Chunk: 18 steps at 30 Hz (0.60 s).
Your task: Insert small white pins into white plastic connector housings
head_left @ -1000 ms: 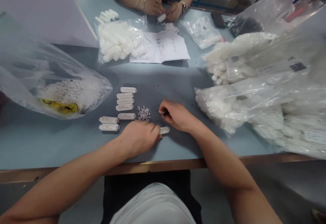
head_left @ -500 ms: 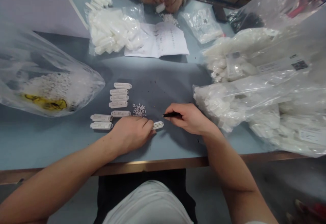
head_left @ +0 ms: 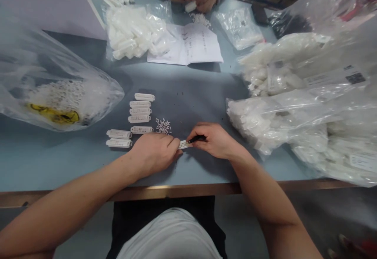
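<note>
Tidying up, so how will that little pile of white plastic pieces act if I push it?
The white plastic pieces look light and loose, so a push would probably scatter them. Their short, stubby shape suggests some may roll. Nothing rims the pile, so they could spread across the table.

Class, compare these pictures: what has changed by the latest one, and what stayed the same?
The right hand moved down and left, bringing its black pen-like tool to the white perforated strip, which the left hand still touches. The other white strips stayed put.
</note>
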### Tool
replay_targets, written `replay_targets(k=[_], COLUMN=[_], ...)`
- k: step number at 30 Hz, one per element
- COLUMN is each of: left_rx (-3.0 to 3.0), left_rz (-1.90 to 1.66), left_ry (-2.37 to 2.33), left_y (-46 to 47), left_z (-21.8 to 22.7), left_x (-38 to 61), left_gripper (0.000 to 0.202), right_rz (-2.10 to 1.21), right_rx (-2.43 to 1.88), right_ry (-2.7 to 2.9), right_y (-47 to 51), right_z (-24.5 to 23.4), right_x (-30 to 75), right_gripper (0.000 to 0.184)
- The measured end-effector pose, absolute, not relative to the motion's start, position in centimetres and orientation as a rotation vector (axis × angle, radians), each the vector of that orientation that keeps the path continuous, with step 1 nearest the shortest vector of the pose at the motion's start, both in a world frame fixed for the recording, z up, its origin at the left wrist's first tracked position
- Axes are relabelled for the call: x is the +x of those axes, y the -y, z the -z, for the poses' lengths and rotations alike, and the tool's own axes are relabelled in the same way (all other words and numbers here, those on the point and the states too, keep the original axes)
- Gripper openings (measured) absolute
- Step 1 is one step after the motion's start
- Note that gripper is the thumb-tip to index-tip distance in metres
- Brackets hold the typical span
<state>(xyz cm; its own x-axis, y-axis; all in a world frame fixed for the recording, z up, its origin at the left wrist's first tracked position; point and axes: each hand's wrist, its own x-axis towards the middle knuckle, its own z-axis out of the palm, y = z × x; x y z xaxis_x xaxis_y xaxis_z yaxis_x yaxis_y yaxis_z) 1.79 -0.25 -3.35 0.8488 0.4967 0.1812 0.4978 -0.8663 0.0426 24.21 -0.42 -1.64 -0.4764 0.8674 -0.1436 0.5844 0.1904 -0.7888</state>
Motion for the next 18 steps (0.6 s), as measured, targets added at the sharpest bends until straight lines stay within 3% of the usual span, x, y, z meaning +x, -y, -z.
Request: replay_targets(k=[18], left_rx=[-3.056], left_rz=[0.325], left_ry=[0.79], left_y=[0.43], left_z=[3.12], left_x=[1.95], left_gripper=[0.029], right_rz=[-1.483], right_rx=[-1.387], right_ry=[2.055], right_y=[-0.49], right_z=[1.86], right_x=[24.1], right_gripper=[0.011])
